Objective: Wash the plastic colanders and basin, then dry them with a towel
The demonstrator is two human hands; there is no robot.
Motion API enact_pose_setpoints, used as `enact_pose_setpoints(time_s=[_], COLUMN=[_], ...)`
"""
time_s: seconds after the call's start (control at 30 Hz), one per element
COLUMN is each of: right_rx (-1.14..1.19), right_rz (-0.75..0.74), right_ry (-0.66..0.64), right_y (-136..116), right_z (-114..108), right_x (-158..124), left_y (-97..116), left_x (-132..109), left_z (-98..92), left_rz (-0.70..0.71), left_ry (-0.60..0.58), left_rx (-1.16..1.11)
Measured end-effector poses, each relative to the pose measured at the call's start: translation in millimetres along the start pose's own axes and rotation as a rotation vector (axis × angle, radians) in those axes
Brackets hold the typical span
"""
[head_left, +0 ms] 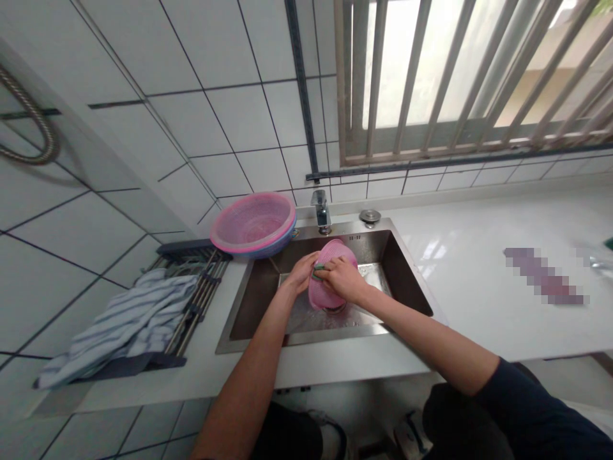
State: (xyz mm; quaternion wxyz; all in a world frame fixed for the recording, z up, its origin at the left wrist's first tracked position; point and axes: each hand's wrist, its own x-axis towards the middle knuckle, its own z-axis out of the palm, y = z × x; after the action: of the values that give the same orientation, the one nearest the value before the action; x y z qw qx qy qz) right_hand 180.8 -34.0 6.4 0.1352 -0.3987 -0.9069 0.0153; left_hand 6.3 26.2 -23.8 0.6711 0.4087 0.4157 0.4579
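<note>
Over the steel sink (306,338), the left hand (301,271) is gripping the left edge of a tilted pink basket (325,297), fingers closing on its rim, while the right hand (342,278) is curling closed around a green pad (319,272) and pressing it against the basket. Small dark marks (355,237) are showing below the sink's back rim, too tiny to tell whether they are lettering. A chrome faucet (321,211) is standing behind, between stacked basins (253,223) on the left and a metal drain strainer (370,216) on the right.
</note>
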Motion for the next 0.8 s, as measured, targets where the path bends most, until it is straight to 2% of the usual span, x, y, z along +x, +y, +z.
enact_pose_setpoints(time_s=[0.07, 0.13, 0.3, 0.37, 0.47, 0.57, 0.63, 0.7, 0.8], right_rx=[-0.044, -0.051, 0.002, 0.027, 0.075, 0.1, 0.088, 0.077, 0.066], right_rz=[-0.077, -0.06, 0.272, 0.322, 0.185, -0.043, -0.113, -0.085, 0.091], right_ry=[-0.006, 0.019, 0.098, 0.077, 0.057, 0.023, 0.003, 0.019, 0.068], right_y=[-10.5, -8.9, 39.8, 55.0, 49.2, 20.3, 6.6, 8.0, 36.3], right_z=[5.5, 4.3, -20.5, -27.1, -22.8, -8.5, -2.5, -3.6, -15.2], right_x=[0.9, 1.4, -3.2, -6.7, -8.2, -3.9, -0.8, -0.1, -4.9], left_y=[0.7, 2.1, 6.6, 6.9, 4.7, 2.5, 2.3, 3.0, 4.3], left_x=[0.4, -0.3, -4.8, -5.4, -3.8, -1.6, -1.1, -1.5, -2.7], left_z=[-2.7, -3.3, 1.8, 3.4, 3.6, 1.9, 0.6, -0.2, 0.2], left_rz=[0.024, 0.014, -0.035, -0.046, -0.052, -0.021, -0.003, -0.011, -0.021], left_ry=[0.028, 0.012, -0.118, -0.128, -0.097, -0.044, -0.015, -0.012, -0.031], left_rx=[0.028, 0.023, -0.005, 0.019, 0.034, 0.045, 0.054, 0.047, 0.044])
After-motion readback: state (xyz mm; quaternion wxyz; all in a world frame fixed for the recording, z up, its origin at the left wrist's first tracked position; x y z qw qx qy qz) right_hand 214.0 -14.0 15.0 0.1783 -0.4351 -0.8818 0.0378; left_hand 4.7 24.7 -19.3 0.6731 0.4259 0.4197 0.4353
